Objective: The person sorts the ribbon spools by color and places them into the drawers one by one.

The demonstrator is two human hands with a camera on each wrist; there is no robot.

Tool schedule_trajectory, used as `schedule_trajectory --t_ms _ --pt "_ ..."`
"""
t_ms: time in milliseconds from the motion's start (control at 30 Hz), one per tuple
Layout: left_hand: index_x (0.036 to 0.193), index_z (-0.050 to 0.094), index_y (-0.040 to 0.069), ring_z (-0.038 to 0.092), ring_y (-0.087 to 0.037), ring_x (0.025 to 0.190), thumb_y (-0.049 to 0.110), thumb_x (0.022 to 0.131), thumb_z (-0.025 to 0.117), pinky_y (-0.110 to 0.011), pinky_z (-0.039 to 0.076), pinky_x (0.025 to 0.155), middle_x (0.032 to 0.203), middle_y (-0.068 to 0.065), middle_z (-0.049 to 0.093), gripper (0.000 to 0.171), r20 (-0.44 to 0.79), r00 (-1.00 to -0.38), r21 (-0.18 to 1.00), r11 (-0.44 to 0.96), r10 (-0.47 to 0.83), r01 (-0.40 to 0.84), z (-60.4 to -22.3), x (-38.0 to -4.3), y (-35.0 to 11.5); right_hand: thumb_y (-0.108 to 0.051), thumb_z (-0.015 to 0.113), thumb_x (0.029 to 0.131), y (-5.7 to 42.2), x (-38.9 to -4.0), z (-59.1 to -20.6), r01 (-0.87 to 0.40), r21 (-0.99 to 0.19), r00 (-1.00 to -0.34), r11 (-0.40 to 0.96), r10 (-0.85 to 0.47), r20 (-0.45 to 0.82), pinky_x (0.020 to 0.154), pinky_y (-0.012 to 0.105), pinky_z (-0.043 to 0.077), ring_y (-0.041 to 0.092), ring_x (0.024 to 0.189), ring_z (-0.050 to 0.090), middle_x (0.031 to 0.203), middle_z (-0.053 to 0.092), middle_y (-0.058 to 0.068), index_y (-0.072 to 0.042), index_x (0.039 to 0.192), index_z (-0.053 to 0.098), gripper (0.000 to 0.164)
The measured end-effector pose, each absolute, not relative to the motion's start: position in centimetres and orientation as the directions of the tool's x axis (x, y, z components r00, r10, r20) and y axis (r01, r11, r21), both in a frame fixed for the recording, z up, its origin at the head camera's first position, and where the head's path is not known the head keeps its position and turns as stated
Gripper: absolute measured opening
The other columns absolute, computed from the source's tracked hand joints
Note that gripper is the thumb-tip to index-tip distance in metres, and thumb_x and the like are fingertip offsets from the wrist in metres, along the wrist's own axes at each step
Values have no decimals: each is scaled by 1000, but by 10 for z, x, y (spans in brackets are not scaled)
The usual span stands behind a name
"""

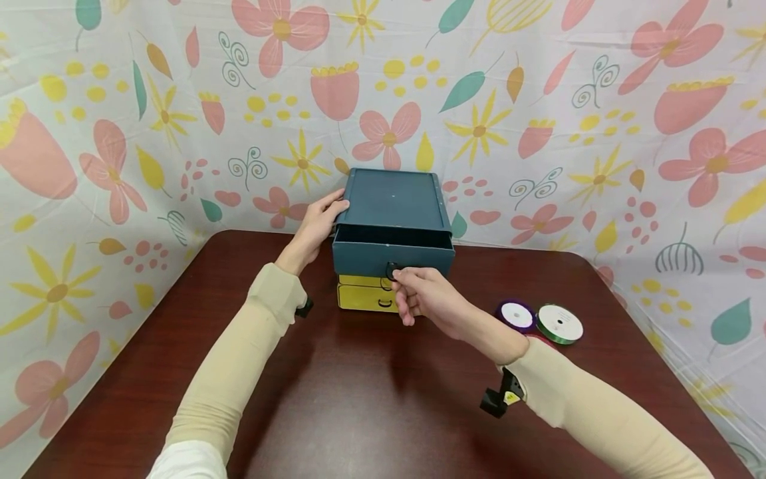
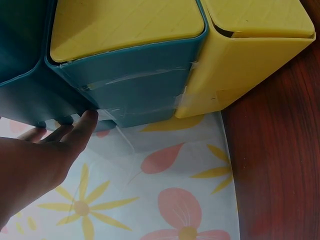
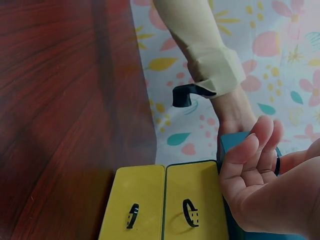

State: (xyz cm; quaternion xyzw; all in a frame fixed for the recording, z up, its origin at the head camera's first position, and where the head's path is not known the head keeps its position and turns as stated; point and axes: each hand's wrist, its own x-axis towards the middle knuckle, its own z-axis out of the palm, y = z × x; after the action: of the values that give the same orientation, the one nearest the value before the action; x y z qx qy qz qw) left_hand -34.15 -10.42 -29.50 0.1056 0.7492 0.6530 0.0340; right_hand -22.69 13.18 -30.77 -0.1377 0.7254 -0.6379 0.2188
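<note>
A small drawer unit [image 1: 391, 196] with a dark teal top stands at the far middle of the table, its teal top drawer [image 1: 383, 258] pulled partly out. In the head view two yellow drawers [image 1: 365, 297] lie below it, both closed. My right hand [image 1: 427, 293] pinches the black ring handle [image 1: 390, 269] of the teal drawer between thumb and index finger, the other fingers loosely bent. My left hand [image 1: 320, 223] rests against the unit's left side near the top, fingers extended along the teal wall [image 2: 47, 100] in the left wrist view.
To the right on the dark wooden table [image 1: 359, 392] lie several ribbon spools, among them a green-edged one [image 1: 559, 323] and a purple-edged one [image 1: 517, 315]. A flower-patterned cloth [image 1: 509, 133] hangs close behind the unit and along both sides.
</note>
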Motion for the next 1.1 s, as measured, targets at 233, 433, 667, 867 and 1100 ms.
schedule_trajectory --t_ms 233,433,667,867,1100 --pt "150 35 31 34 -21 142 40 101 48 -46 34 114 158 -1 29 52 111 -976 985 110 190 133 -305 -351 -104 -30 42 104 133 -223 -308 79 -986 -863 148 -484 -142 56 25 50 15 51 54 61 54 2 -5 91 51 30" --pt "150 36 31 42 -22 136 41 100 49 -45 38 111 157 -1 33 52 118 -976 984 112 182 139 -304 -349 -104 -29 42 104 133 -217 -307 74 -986 -857 147 -496 -139 55 25 49 14 51 55 61 54 1 0 95 51 32" --pt "150 35 33 38 -22 139 42 100 49 -46 36 112 157 0 33 53 114 -978 982 127 177 138 -305 -349 -105 -30 43 104 134 -209 -307 69 -987 -845 144 -518 -134 56 24 50 14 50 55 60 55 1 -4 93 53 30" --pt "150 35 33 33 -20 143 43 100 49 -45 33 115 158 2 30 53 119 -978 980 139 174 144 -307 -349 -105 -29 43 104 134 -203 -306 63 -989 -831 131 -542 -124 55 23 50 12 50 56 59 55 0 -5 91 54 29" --pt "150 35 32 36 -20 141 43 100 48 -44 35 114 157 2 32 53 120 -978 980 138 171 144 -306 -350 -104 -31 44 103 134 -197 -307 53 -988 -825 145 -552 -125 55 23 50 13 50 56 59 55 1 -6 90 53 30"
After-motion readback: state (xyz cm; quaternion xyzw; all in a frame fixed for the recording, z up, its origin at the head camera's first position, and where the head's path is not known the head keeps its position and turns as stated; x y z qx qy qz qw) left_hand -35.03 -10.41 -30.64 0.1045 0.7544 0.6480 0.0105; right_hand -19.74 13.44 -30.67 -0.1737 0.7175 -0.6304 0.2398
